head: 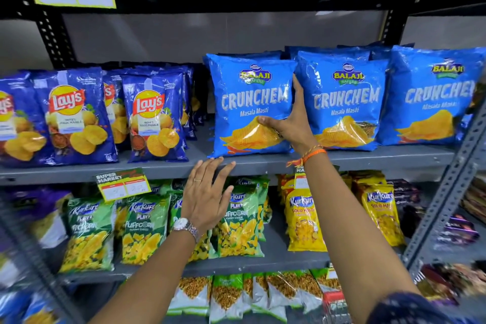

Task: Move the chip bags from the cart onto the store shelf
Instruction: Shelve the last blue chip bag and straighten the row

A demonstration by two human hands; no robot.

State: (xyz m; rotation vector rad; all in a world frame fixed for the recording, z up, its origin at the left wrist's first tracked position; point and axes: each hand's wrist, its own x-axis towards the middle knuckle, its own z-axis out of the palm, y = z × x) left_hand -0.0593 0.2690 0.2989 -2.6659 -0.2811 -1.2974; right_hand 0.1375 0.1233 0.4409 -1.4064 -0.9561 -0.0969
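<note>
A light blue Crunchem chip bag (247,92) stands upright at the front of the grey store shelf (163,169). My right hand (289,121) grips this bag's right edge, thumb across its front and fingers tucked between it and the neighbouring Crunchem bag (344,102). My left hand (206,192) is spread flat with fingers apart, its fingertips at the shelf's front lip just below the bag's lower left corner, holding nothing. A third Crunchem bag (431,97) stands further right, with more behind. The cart is out of view.
Dark blue Lay's bags (152,118) fill the left half of the same shelf. Green Kurkure Puffcorn bags (144,229) and yellow Kurkure bags (302,221) sit on the shelf below. A price tag (122,184) hangs from the shelf lip. A perforated steel upright (447,192) slants at right.
</note>
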